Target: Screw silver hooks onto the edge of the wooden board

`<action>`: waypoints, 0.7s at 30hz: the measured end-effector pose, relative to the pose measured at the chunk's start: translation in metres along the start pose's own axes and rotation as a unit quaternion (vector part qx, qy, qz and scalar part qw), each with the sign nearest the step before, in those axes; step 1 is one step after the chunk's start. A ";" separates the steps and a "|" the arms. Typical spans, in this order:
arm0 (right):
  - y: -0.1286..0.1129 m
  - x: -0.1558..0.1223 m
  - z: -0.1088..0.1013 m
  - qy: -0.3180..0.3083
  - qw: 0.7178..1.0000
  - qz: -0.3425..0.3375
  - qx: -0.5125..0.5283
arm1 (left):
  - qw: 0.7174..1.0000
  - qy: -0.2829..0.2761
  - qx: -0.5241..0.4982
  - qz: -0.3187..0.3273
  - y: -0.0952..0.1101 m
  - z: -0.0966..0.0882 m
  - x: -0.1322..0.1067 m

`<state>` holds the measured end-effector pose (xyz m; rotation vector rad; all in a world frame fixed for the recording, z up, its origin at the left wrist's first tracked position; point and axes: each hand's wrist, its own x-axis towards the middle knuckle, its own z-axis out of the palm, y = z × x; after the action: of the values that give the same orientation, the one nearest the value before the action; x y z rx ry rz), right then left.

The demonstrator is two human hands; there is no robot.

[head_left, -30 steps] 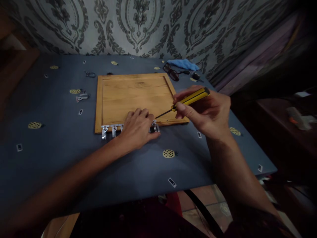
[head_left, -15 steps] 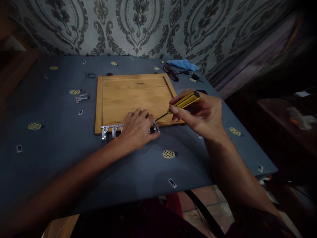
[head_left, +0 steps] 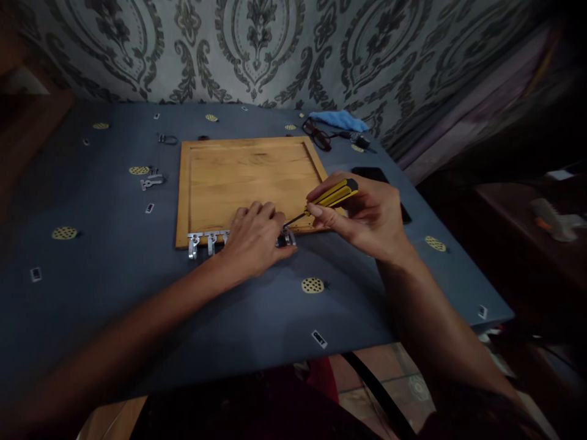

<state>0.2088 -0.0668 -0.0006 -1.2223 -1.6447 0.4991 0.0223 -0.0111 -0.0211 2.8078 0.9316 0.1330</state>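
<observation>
A wooden cabinet door (head_left: 247, 177) lies on the table, with metal hinges (head_left: 211, 241) in a row along its near edge. My left hand (head_left: 257, 238) bends over that edge, its thumb against the rightmost hinge (head_left: 290, 237) and its fingers on the wood. Part of the row is hidden under this hand. In my right hand (head_left: 367, 211) is a screwdriver (head_left: 337, 193) with a yellow and black handle, gripped between thumb and fingers. Its shaft slants down to the left, and the tip meets the rightmost hinge. Whether a screw sits under the tip is too small to tell.
Loose hinges (head_left: 153, 180) lie left of the door, with a small metal piece (head_left: 167, 139) behind them. Glasses (head_left: 317, 134), a blue cloth (head_left: 339, 120) and a dark tool (head_left: 360, 140) are at the back right. A black phone-like slab (head_left: 406, 214) is partly behind my right hand.
My right hand and the screwdriver handle have shifted a little left and down, uncovering more of the black slab. The tip stays at the hinge. My left hand has not moved.
</observation>
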 end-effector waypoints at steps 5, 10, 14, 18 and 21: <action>0.001 0.000 0.001 -0.004 0.999 -0.014 -0.030 | 1.000 -0.008 -0.001 -0.003 0.000 0.000 0.000; 0.003 -0.001 0.010 0.036 0.996 -0.040 -0.075 | 1.000 -0.005 -0.008 -0.003 0.001 0.000 -0.001; 0.003 -0.003 0.019 0.086 0.991 -0.028 -0.099 | 1.000 -0.005 -0.007 -0.006 0.001 0.000 -0.001; 0.003 -0.006 0.027 0.140 0.985 0.005 -0.103 | 1.000 -0.007 -0.004 -0.004 0.001 -0.001 0.000; 0.003 -0.007 0.030 0.157 0.982 0.027 -0.097 | 1.000 -0.003 -0.002 -0.005 0.001 0.000 0.000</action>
<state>0.1837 -0.0652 -0.0196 -1.4129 -1.4160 0.1692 0.0228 -0.0124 -0.0204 2.7976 0.9421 0.1263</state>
